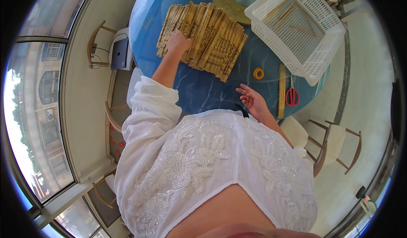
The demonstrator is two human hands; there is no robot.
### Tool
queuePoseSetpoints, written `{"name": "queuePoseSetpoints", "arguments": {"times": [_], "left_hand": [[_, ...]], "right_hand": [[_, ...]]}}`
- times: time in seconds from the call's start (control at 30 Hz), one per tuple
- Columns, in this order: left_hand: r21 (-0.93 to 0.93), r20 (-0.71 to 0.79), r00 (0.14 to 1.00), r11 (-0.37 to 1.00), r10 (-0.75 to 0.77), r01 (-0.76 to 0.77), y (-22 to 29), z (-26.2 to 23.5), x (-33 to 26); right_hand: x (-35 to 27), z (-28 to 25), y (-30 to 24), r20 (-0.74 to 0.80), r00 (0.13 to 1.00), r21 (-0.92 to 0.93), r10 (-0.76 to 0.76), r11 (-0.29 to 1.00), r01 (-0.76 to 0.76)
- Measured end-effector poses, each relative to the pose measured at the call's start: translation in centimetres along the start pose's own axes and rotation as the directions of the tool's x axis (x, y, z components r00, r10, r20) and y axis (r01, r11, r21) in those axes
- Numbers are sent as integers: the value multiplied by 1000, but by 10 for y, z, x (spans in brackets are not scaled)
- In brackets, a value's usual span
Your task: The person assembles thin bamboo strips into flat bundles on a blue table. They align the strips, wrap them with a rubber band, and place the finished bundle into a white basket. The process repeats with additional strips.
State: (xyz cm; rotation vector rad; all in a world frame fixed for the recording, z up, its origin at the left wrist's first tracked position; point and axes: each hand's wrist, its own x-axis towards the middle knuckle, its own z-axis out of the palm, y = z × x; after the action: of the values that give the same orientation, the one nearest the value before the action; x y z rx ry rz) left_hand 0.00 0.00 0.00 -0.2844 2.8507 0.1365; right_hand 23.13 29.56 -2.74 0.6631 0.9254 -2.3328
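Note:
A wide pile of long, narrow tan strips (212, 37) lies side by side on the blue marbled table (195, 94); some carry dark markings, and their exact kind is unclear. My left hand (178, 42) rests on the left part of this pile, its fingers curled down among the strips, so the fingertips are hidden. Nearer to me, over the table's front edge, my right hand (252, 99) is open and holds nothing, with loosely bent fingers apart. A roll of orange-yellow tape (258, 73) is a little beyond it. To its right lie a flat yellow strip (281, 92) and red-handled scissors (292, 95).
A white plastic basket (305, 68) stands at the table's right, with several thin brown sticks (292, 15) inside. Behind the pile is a round gold plate-like piece (229, 9). Chairs (337, 142) surround the table; a dark laptop (119, 53) rests on one at left.

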Motion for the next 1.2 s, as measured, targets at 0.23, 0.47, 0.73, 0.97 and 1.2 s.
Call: {"name": "queuePoseSetpoints", "arguments": {"times": [0.23, 0.47, 0.73, 0.97, 1.2], "left_hand": [[-150, 39, 999, 989, 16, -10, -6, -8, 6], [-206, -8, 999, 978, 40, -41, -29, -5, 17], [-181, -110, 993, 981, 53, -72, -24, 0, 6], [-100, -276, 951, 980, 137, -170, -23, 0, -3], [-466, -277, 961, 873, 12, -145, -14, -2, -26]], "right_hand": [[0, -6, -2, -20, 1000, 6, 8, 1000, -8], [-1, -5, 2, -4, 1000, 6, 18, 1000, -18], [4, -5, 5, -87, 996, 17, -15, 1000, 17], [2, -3, 7, -117, 993, -45, 5, 999, -10], [14, -11, 6, 2, 1000, -165, -14, 986, 15]]}}
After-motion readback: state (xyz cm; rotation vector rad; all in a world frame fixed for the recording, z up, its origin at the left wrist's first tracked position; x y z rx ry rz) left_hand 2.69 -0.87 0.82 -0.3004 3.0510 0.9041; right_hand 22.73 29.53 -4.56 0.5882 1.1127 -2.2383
